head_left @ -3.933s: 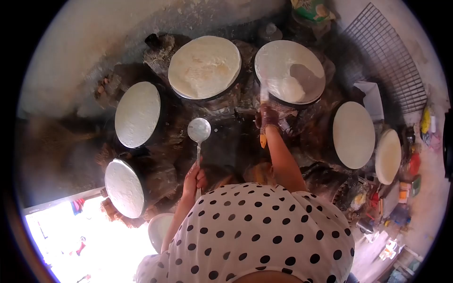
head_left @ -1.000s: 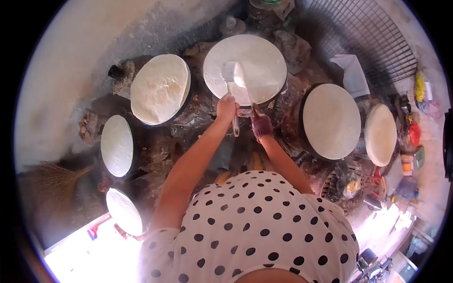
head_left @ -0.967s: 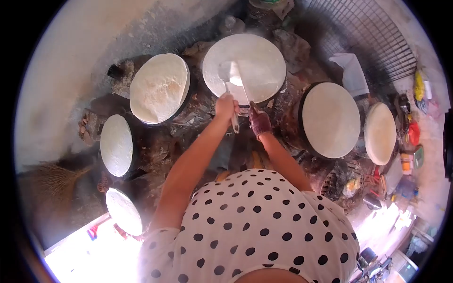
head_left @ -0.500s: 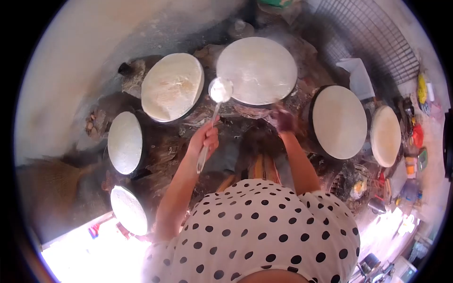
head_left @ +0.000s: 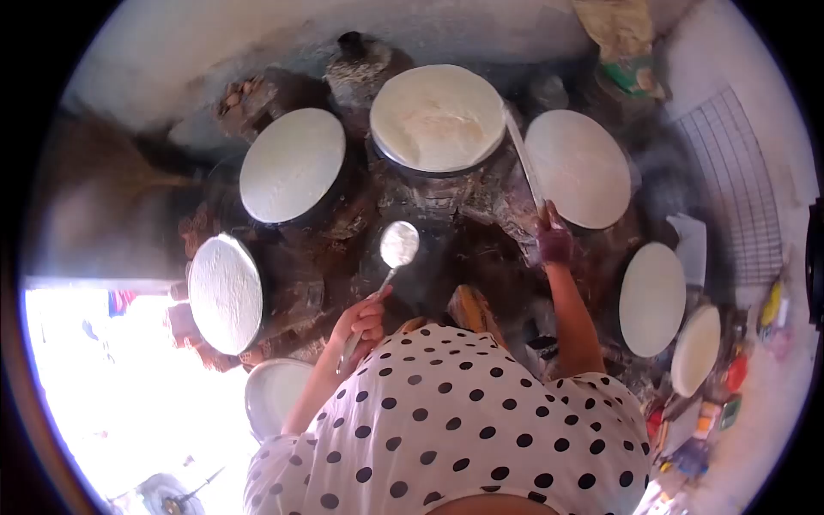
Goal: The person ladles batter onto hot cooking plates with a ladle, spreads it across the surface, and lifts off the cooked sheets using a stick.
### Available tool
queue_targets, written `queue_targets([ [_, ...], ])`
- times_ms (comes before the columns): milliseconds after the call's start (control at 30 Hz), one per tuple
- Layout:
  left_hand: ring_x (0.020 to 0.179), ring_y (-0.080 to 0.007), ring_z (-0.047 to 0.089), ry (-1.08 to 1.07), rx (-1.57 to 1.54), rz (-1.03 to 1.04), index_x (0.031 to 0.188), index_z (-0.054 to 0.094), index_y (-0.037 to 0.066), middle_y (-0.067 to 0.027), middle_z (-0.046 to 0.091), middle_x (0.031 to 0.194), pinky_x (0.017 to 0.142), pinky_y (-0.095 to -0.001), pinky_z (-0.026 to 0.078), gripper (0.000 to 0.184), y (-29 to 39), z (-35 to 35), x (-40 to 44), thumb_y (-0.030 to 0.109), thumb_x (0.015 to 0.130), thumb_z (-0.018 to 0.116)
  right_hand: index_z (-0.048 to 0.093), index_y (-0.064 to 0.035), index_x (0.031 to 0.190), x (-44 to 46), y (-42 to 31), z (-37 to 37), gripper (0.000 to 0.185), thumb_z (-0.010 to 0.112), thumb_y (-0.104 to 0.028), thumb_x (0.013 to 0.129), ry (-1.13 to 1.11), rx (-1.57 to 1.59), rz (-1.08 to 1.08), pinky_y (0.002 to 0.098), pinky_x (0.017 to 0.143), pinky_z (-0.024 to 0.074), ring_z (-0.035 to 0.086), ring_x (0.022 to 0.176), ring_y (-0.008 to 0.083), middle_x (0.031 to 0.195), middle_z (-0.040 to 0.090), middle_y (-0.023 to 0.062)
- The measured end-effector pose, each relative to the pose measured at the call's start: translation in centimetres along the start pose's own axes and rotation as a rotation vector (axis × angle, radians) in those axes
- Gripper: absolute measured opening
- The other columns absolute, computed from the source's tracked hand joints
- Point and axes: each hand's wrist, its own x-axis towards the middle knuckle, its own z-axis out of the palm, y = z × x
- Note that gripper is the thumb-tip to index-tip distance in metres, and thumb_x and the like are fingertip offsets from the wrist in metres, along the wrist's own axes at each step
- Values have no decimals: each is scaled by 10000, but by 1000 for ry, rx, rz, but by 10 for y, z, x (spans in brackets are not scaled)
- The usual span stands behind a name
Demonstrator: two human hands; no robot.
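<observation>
My left hand is wrapped around the handle of a metal ladle, whose round bowl carries something white. The ladle hangs over the dark gap in front of the pans. My right hand, partly covered by a dark purplish glove or wrap, grips a long, thin pale stick. The stick points away from me, and its far tip is at the right rim of the round pan at the back middle. A pale layer with a browner patch covers that pan. Beside the stick lies another white-topped pan.
Further white-topped round pans curve around me: two at left, two at right. A pale round dish sits low left. A wire rack leans on the right wall. A sack is behind.
The view has turned left, so the pans appear shifted right. My right hand, blurred before, now clearly shows the stick at the back middle pan. The ladle has come back toward my body.
</observation>
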Motion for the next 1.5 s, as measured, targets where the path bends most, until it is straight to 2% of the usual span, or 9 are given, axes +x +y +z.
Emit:
queue_targets([
  [133, 399, -66, 341, 135, 805, 560, 1427, 343, 120, 26, 363, 572, 349, -206, 246, 450, -3, -10, -40, 166, 986, 418, 676, -84, 1035, 47, -93, 57, 540, 460, -551, 871, -520, -266, 196, 458, 775, 498, 635, 909, 395, 948, 658, 217],
  [367, 383, -68, 321, 56, -57, 430, 1360, 411, 153, 32, 328, 565, 339, -217, 283, 361, 27, 3, 4, 209, 1006, 366, 524, -117, 1183, 106, -277, 177, 525, 636, -466, 807, -476, -204, -214, 419, 780, 527, 635, 959, 292, 1068, 592, 118],
  [667, 385, -74, 320, 309, 345, 722, 1371, 398, 164, 30, 333, 584, 352, -230, 304, 367, -1, 6, -15, 198, 1007, 363, 643, -100, 1034, 199, -288, 152, 437, 498, -478, 872, -387, -141, -188, 461, 747, 525, 657, 862, 350, 916, 662, 166],
  [900, 376, -79, 307, 93, 492, 498, 1362, 407, 153, 26, 330, 567, 348, -234, 291, 366, -21, -11, 24, 194, 1000, 381, 686, -11, 852, 307, -36, -104, 519, 694, -503, 688, 261, 408, 237, 392, 716, 494, 659, 795, 293, 854, 684, 174],
  [967, 386, -64, 267, 106, 513, 389, 1347, 432, 140, 39, 307, 573, 347, -201, 265, 355, -11, -15, 49, 165, 1001, 359, 620, -79, 699, 239, -16, -215, 271, 782, -297, 702, 350, 691, 545, 298, 389, 329, 446, 391, 133, 530, 521, 13],
  [1100, 379, -51, 281, 23, 567, 202, 1329, 446, 112, 53, 296, 573, 338, -202, 259, 342, -38, 8, 76, 178, 1001, 374, 570, -104, 700, 118, 135, -351, 257, 728, -291, 780, 756, 928, 565, 291, 372, 307, 383, 361, 135, 479, 431, -16],
  [1200, 375, -38, 276, -30, 700, 53, 1348, 425, 126, 67, 304, 577, 344, -203, 257, 350, -81, 18, 96, 206, 1015, 351, 576, -38, 1019, -17, 249, -441, 372, 715, -287, 781, 978, 987, 685, 295, 434, 379, 474, 440, 132, 568, 541, 16],
  [1333, 378, -32, 279, 7, 840, 41, 1310, 466, 134, 68, 308, 586, 323, -193, 265, 332, -193, 50, 93, 238, 1004, 394, 137, -242, 1496, -149, 419, -477, 899, 395, -745, 797, 956, 1189, 759, 547, 1128, 54, 68, 1432, 297, 1560, 68, 111],
  [1500, 379, -29, 308, -51, 751, -127, 1346, 412, 123, 59, 323, 590, 316, -203, 281, 347, -296, 76, 112, 212, 1017, 348, 282, -180, 1371, -247, 539, -457, 753, 500, -613, 795, 1050, 1293, 1020, 467, 936, 198, 246, 1158, 253, 1276, 255, 101],
])
